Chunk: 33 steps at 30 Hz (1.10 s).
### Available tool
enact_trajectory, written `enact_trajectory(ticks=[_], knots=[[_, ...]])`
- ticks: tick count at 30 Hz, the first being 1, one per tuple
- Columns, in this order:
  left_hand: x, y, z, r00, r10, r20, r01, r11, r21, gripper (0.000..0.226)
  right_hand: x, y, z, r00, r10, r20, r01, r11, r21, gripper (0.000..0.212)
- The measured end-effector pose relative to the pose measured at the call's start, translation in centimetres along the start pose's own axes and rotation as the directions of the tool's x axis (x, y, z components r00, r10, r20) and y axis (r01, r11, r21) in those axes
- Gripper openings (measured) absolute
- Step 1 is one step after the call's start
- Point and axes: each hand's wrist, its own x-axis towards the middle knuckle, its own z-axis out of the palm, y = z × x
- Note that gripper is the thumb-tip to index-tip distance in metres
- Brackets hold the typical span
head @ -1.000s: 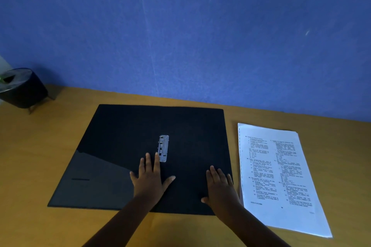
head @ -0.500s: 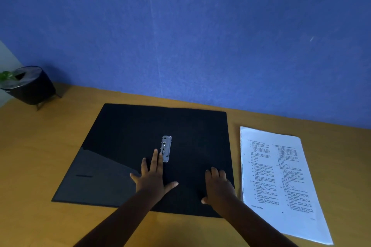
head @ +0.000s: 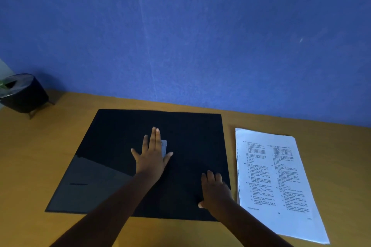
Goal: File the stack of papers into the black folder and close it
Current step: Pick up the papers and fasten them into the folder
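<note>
The black folder [head: 112,146] lies open and flat on the wooden desk, with a clear pocket on its left flap. My left hand [head: 151,156] rests flat with fingers spread over the small metal clip [head: 164,147] at the folder's middle, hiding most of it. My right hand [head: 215,190] lies palm down on the folder's right flap near its lower right corner, holding nothing. The stack of printed papers [head: 275,178] lies to the right of the folder, apart from both hands.
A black round pot [head: 23,94] with a green plant stands at the desk's far left corner. A blue wall runs behind the wooden desk [head: 26,162]. The desk's front edge is out of view below.
My left hand has slid forward across the folder and now covers the metal clip. My right hand has stayed on the right flap.
</note>
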Motion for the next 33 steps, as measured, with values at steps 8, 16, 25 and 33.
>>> enact_trajectory(ticks=[8,16,25,33], knots=[[4.0,-0.3,-0.5,0.997,0.014,0.073,-0.020,0.996,0.088,0.077,0.2,0.2,0.1,0.999,-0.028,0.026,0.028,1.000,-0.004,0.089],[4.0,-0.5,0.7,0.985,0.003,0.172,-0.004,1.000,0.005,0.074,0.0,0.1,-0.3,0.999,-0.026,0.038,0.027,0.999,-0.020,0.090],[0.0,5.1,0.4,0.975,0.198,-0.100,-0.218,0.939,-0.265,0.071,-1.5,4.2,-2.5,0.989,0.040,-0.140,0.034,0.873,0.486,0.068],[-6.3,17.5,2.1,0.956,0.289,0.058,-0.168,0.697,-0.697,0.043,-3.9,17.0,-2.0,0.727,0.622,-0.290,-0.224,0.615,0.756,0.036]])
